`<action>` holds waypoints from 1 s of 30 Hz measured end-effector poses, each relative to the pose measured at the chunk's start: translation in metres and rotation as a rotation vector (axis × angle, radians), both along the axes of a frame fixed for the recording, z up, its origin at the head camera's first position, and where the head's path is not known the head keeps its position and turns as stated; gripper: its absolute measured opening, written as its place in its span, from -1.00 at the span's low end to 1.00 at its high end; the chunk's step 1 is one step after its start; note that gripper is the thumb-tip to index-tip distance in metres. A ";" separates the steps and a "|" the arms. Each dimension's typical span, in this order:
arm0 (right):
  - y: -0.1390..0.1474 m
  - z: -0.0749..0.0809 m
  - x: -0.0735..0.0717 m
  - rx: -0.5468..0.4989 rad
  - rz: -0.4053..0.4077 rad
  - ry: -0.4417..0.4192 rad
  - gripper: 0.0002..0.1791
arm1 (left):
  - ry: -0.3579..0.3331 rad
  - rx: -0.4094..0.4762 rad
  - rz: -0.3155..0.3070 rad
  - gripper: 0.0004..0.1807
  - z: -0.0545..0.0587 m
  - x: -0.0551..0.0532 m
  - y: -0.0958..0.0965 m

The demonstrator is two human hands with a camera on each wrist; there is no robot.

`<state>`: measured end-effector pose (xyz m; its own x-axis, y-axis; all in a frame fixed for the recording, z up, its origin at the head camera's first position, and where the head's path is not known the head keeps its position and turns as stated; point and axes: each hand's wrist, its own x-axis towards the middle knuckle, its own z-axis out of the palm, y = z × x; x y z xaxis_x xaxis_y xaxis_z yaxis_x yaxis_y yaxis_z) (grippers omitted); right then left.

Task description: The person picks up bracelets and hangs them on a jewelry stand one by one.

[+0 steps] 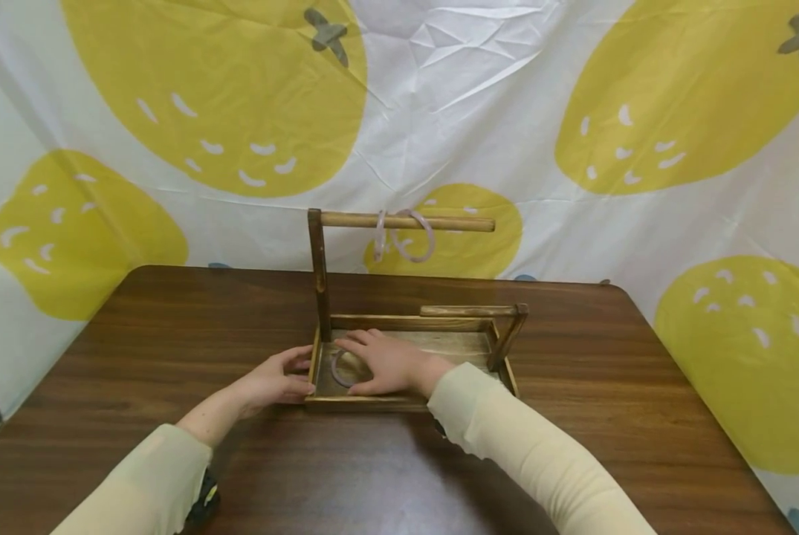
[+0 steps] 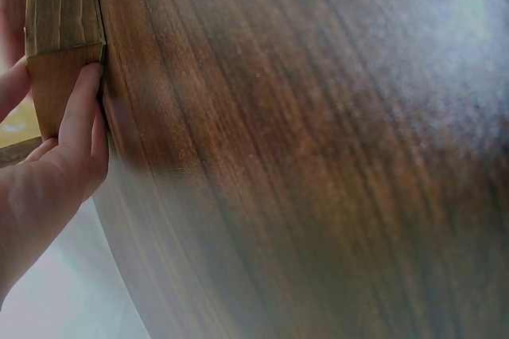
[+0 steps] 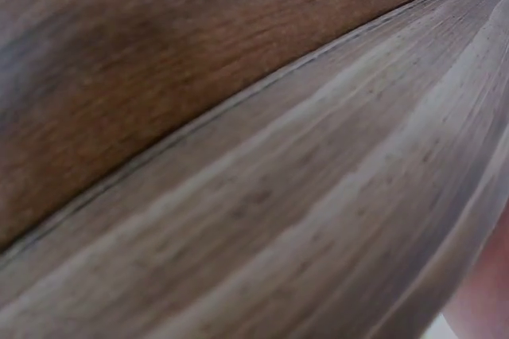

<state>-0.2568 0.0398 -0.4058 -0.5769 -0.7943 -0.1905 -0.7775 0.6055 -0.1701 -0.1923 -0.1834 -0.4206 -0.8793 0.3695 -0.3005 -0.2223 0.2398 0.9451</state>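
lower bar (image 1: 469, 311) stands near right grip (image 1: 389, 362), hold unclear; left grip (image 1: 272, 380) relaxed against tray (image 1: 372, 403).

Rightward passage for the left hand (image 1: 275, 383) is blocked by the end wall of the tray (image 1: 372, 403), while room is left over the table (image 1: 172, 334) to its left. The right hand (image 1: 389, 362) is bounded by the tall post (image 1: 319, 275) ahead-left and the low post (image 1: 508, 340) to its right; above and beyond it, the bar (image 1: 462, 223) is hung with two bangles (image 1: 430, 241).
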 end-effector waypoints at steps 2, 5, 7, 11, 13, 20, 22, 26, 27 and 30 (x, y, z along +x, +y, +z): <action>-0.001 0.000 0.001 0.009 0.001 0.003 -0.07 | -0.003 -0.002 0.005 -0.18 -0.001 -0.001 0.000; -0.004 0.002 0.001 0.028 0.000 0.011 -0.08 | 0.001 -0.008 0.001 -0.17 -0.001 -0.001 0.000; -0.006 0.002 0.001 0.042 -0.001 0.020 -0.09 | -0.002 -0.006 0.007 -0.17 -0.001 -0.001 0.000; -0.010 -0.001 0.001 0.088 -0.004 0.045 -0.10 | 0.001 0.001 0.002 -0.17 -0.001 0.000 0.000; -0.011 -0.002 0.001 0.106 -0.004 0.053 -0.11 | 0.003 0.004 0.001 -0.17 -0.001 0.000 0.000; -0.015 -0.001 0.003 0.143 0.001 0.058 -0.18 | -0.003 -0.002 0.012 -0.17 -0.002 -0.001 0.000; -0.016 -0.001 0.002 0.151 0.000 0.063 -0.20 | -0.005 -0.002 0.013 -0.17 -0.002 -0.001 0.000; -0.019 -0.002 0.002 0.157 -0.002 0.068 -0.20 | -0.003 -0.001 0.010 -0.17 -0.001 0.000 0.000; -0.019 -0.002 0.002 0.155 -0.003 0.069 -0.20 | -0.003 0.000 0.012 -0.17 -0.001 0.001 0.000; -0.020 -0.001 0.002 0.151 -0.004 0.077 -0.19 | -0.003 0.002 0.010 -0.18 -0.001 0.001 0.000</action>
